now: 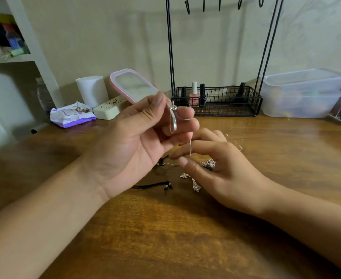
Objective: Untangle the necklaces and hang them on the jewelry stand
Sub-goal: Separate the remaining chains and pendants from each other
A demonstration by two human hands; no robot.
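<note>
My left hand (pixel 141 137) is raised palm-up over the wooden table (pixel 165 228), fingertips closed on a thin silver necklace with a teardrop loop pendant (pixel 173 119). Its chain (pixel 190 147) runs down to my right hand (pixel 216 168), which pinches it between thumb and forefinger just above the table. Under my right hand lies a tangle: a sparkly cluster (pixel 209 165), small flower charms (pixel 195 187) and a black cord necklace (pixel 155 185). The black wire jewelry stand (pixel 170 47) rises at the back, its hooks (pixel 187 6) at the top edge.
The stand's wire basket (pixel 256 105) holds nail polish bottles. A pink-rimmed mirror (pixel 133 85), a white roll, a cream case (pixel 107 110) and a wipes pack (pixel 71 115) sit at back left. A clear plastic box (pixel 304 93) stands at back right, shelves at far left.
</note>
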